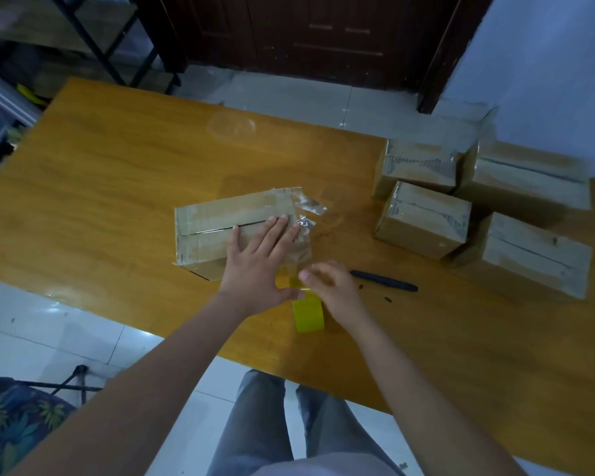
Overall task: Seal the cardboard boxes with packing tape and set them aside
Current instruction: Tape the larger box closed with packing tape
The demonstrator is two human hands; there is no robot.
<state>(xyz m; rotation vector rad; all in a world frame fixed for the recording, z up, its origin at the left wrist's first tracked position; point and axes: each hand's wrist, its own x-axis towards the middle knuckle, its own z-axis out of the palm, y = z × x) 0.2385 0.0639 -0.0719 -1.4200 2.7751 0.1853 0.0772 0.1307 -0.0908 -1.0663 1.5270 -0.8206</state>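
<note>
A cardboard box (213, 231) lies in the middle of the wooden table (117, 173), its top seam dark and clear tape crinkled at its right end. My left hand (258, 259) rests flat on the box's right end, fingers straight, pressing the tape down. A clear strip of tape (304, 242) runs from the box down to a yellow tape roll (308, 316). My right hand (334, 286) grips the roll from above, fingers curled over it. The roll's upper part is hidden by both hands.
Several taped cardboard boxes (423, 218) stand grouped at the table's right side. A black pen-like tool (385, 280) lies just right of my right hand. A chair with a patterned cushion (18, 424) stands at the lower left, and a dark wooden door (323, 36) is beyond the table.
</note>
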